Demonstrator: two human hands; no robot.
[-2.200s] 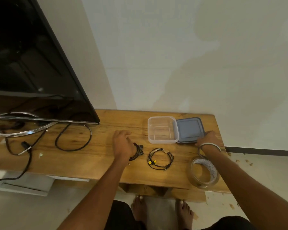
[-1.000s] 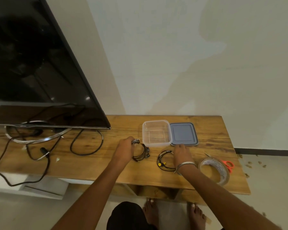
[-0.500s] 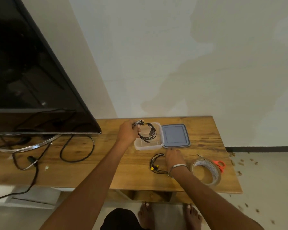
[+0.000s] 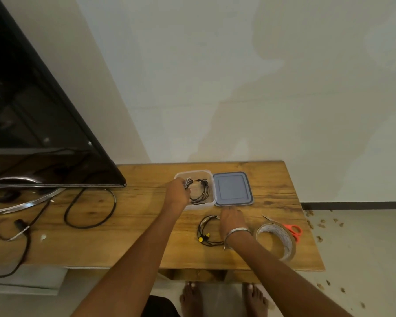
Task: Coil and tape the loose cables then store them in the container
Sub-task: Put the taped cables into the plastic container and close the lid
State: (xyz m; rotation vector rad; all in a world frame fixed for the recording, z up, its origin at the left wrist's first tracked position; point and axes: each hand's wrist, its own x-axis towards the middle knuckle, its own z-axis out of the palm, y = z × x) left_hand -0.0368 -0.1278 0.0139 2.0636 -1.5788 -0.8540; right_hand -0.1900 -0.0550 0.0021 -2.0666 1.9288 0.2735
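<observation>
1. Since half a second ago the black coiled cable (image 4: 200, 191) has come down from above the clear container (image 4: 209, 203) to lie inside it, and the left hand (image 4: 177, 194) has lowered with it.
2. Along the wall runs the wooden table (image 4: 135, 236), bearing a black television (image 4: 32, 110) on its left part, with a loose black lead (image 4: 89, 211) looped in front of it.
3. Just right of the container, touching its side, lies the grey lid (image 4: 233, 188), flat on the table.
4. Near the right front edge stands a roll of tape (image 4: 277, 240), with orange-handled scissors (image 4: 292, 231) just behind it.
5. At the container's left rim, the left hand curls its fingers round the taped end of the cable inside.
6. A second coiled cable (image 4: 206, 232) with a yellow plug lies on the table in front of the container; the right hand (image 4: 232, 221), a metal bangle (image 4: 237, 232) at its wrist, rests on the coil's right side. Whether its fingers grip the cable I cannot tell.
</observation>
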